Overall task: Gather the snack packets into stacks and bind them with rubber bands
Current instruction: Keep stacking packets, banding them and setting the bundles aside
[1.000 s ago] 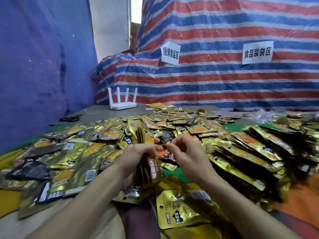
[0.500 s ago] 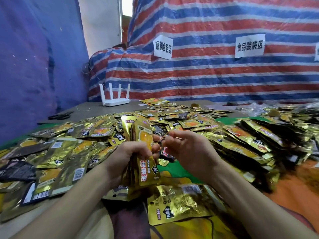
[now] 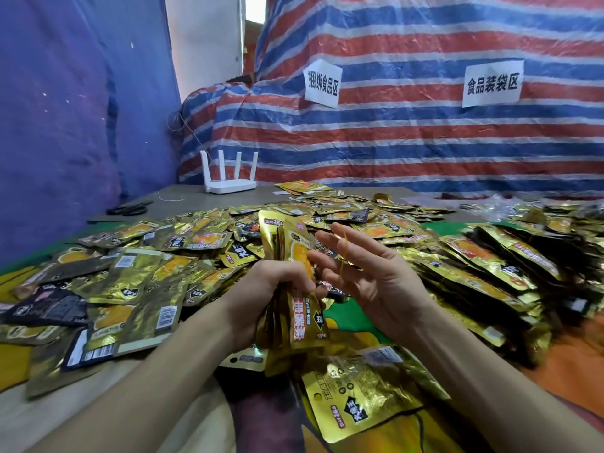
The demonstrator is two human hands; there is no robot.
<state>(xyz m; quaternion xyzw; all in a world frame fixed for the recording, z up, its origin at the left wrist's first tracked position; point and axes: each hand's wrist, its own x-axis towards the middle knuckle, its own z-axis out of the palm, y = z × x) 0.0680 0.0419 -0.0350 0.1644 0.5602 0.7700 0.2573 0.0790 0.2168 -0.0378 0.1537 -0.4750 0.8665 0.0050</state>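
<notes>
Your left hand [image 3: 271,289] clenches an upright stack [image 3: 302,318] of foil packets over the loose heap [image 3: 137,282]. Your right hand [image 3: 369,279] spreads straight fingers with a thin band [image 3: 342,253] looped on them. The stack looks light, slick and springy, so squeeze it mid-height, where the band should sit.

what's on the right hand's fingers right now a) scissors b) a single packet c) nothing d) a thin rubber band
d: a thin rubber band stretches over the spread fingers of the right hand, while the left hand grips the stack of packets.
</notes>
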